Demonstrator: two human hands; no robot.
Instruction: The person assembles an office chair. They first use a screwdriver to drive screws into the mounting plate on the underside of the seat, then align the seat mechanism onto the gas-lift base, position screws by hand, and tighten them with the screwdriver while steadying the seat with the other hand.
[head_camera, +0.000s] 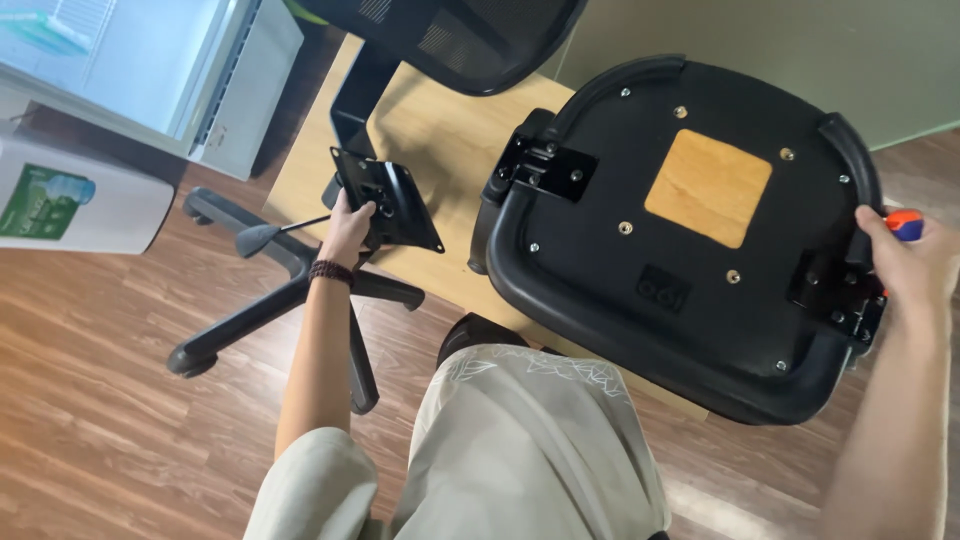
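Gripping the metal plate (388, 205) with left hand (347, 230), right hand (905, 262) clutching a screwdriver (905, 224) beside the upturned seat (690, 230); likely needing lifting over next.

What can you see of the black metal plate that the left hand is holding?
The plate is a flat, roughly square piece of black metal with raised edges and several holes and slots near its middle. It is tilted, with one corner pointing down to the right. A thin lever with a flat grey paddle end sticks out to its left. The left hand grips its lower left edge, fingers curled over the rim. It hangs above the wheel base and beside the upturned seat.
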